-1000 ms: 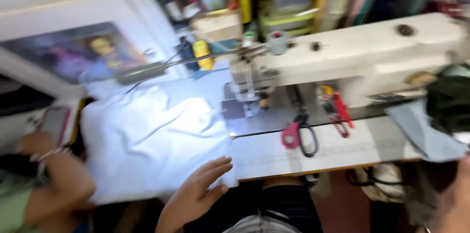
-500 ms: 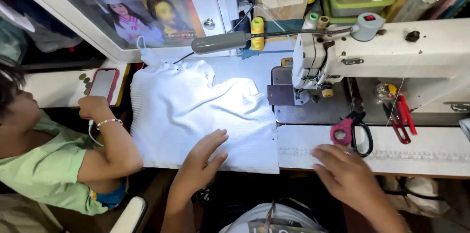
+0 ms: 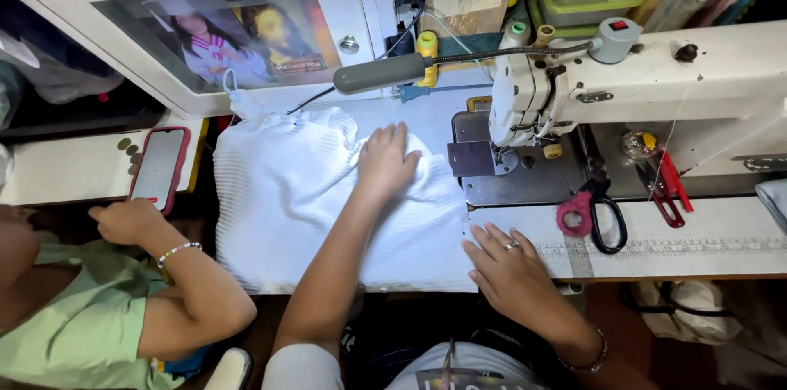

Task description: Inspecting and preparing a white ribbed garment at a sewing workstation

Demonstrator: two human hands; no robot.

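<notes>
The left hand (image 3: pixel 385 162) lies flat, fingers spread, on the white ribbed fabric (image 3: pixel 311 201) spread over the worktop (image 3: pixel 697 234); the right hand (image 3: pixel 507 263) rests open at its edge, gripping nothing. Loose folds could bunch near the cream sewing machine (image 3: pixel 656 87)

a: left hand (image 3: pixel 385 160) flat, fingers spread, on the white ribbed fabric (image 3: pixel 287 201) spread over the sewing table (image 3: pixel 697 251). right hand (image 3: pixel 508 263) flat at the fabric's right edge, ring on one finger.

b: cream sewing machine (image 3: pixel 656 83) beside it. pink-handled scissors (image 3: pixel 594 214) on its bed. another person's hand (image 3: pixel 127 220) near a red-cased phone (image 3: pixel 160 167).
</notes>
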